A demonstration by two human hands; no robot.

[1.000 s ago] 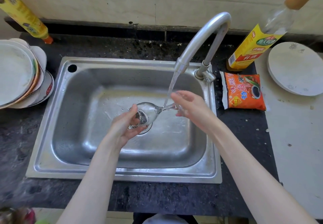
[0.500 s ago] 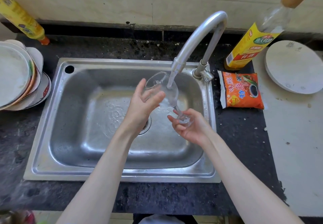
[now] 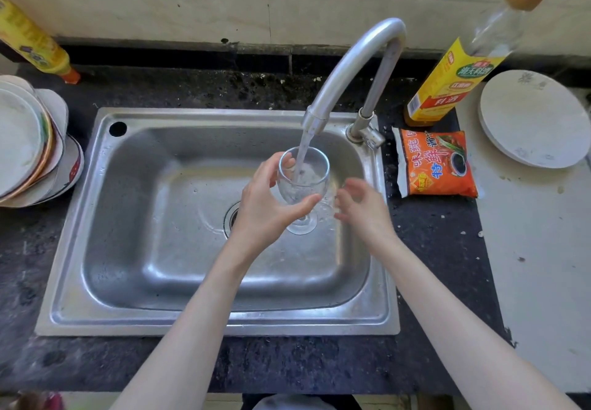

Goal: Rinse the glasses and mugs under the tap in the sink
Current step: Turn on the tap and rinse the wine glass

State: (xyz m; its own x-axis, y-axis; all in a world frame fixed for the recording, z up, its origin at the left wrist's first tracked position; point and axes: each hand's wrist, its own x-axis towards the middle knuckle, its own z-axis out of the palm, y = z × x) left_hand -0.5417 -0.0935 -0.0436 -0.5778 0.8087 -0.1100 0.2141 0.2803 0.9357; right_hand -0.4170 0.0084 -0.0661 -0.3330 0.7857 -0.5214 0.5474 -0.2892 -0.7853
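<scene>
1. Wine glass upright, long axis vertical, mouth directly under tap stream, above sink.
2. Left hand wraps the bowl.
3. Right hand just beside, fingers loose, holding nothing; foot nearest it.

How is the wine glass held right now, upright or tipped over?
Upright. The wine glass has its mouth up under the tap, the stream runs into the bowl, and the left hand grips it.
</scene>
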